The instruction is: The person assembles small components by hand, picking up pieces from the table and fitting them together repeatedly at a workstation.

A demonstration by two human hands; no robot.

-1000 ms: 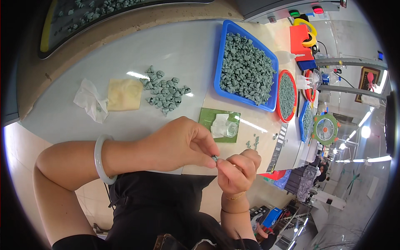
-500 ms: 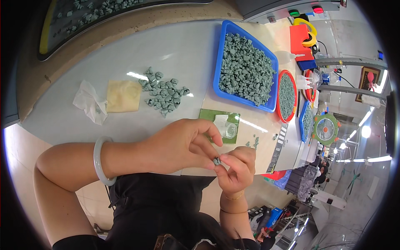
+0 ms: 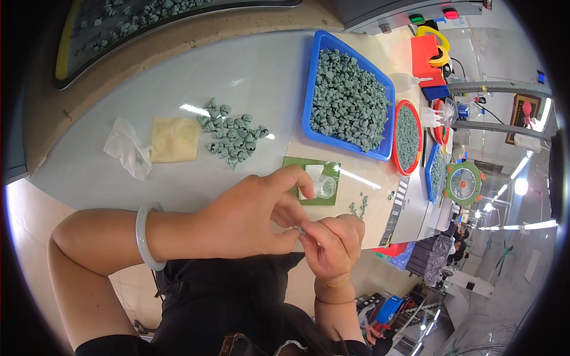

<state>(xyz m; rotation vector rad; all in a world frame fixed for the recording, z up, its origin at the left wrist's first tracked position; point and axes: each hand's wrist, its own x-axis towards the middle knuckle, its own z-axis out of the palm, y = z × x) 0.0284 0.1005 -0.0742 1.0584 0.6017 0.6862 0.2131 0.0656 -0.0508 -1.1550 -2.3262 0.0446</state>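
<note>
The left hand and right hand meet near the worktop's front edge, each nearly closed in a fingertip pinch, the left forefinger raised. Between the fingertips lies a small grey-green piece, mostly hidden. Uneven pressure or a loosened pinch could flick it away, possibly onto the floor.

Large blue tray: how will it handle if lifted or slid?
The large blue tray is probably heavy, since small grey-green pieces fill it. Those pieces look loose, so they may shift or spill if it tilts. Its broad, low shape suggests sliding rather than tipping.
</note>
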